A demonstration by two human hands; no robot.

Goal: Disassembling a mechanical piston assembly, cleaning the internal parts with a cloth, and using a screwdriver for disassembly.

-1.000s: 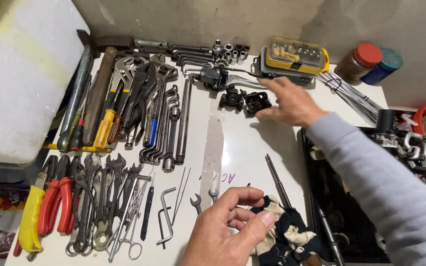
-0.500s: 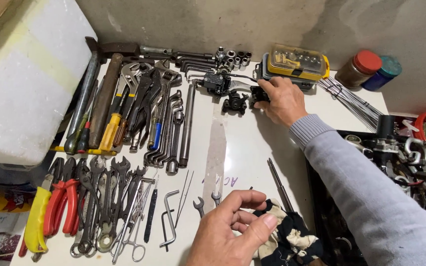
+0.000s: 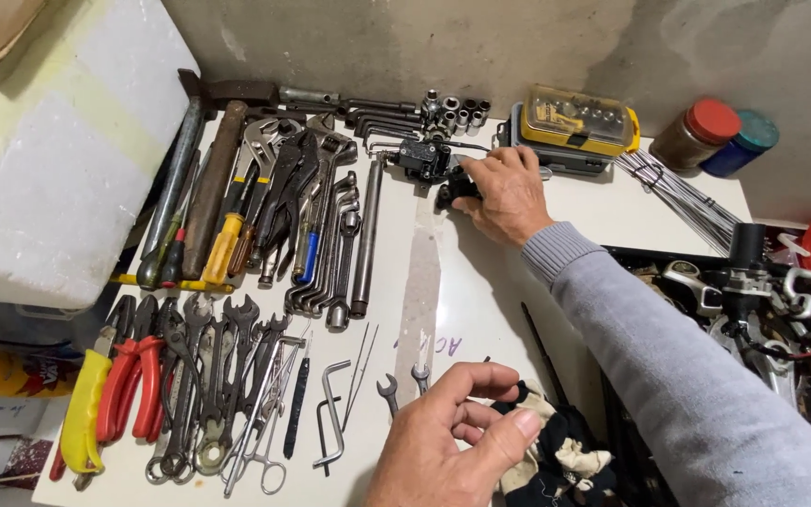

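Note:
My right hand point(image 3: 509, 192) reaches across the white table point(image 3: 481, 291) to its back middle. Its fingers close on a small black metal part point(image 3: 454, 191). Just left of that lies a second black part with a cable point(image 3: 420, 158). My left hand point(image 3: 448, 437) hovers at the front edge, fingers curled and thumb pinching a dark and cream rag point(image 3: 556, 451). Two small spanners point(image 3: 404, 383) lie just beyond its fingertips.
Hammers, pliers and wrenches point(image 3: 274, 207) cover the table's left half; red and yellow pliers point(image 3: 110, 394) lie at front left. Sockets point(image 3: 452, 115) and a yellow bit case point(image 3: 579, 122) stand at the back, two jars point(image 3: 715, 136) at the far right. A black tray of parts point(image 3: 753, 300) sits right, a white foam block point(image 3: 49, 169) left.
My right hand has slid left along the back of the table, carrying the small black part up beside the other black part. My left hand stays by the rag.

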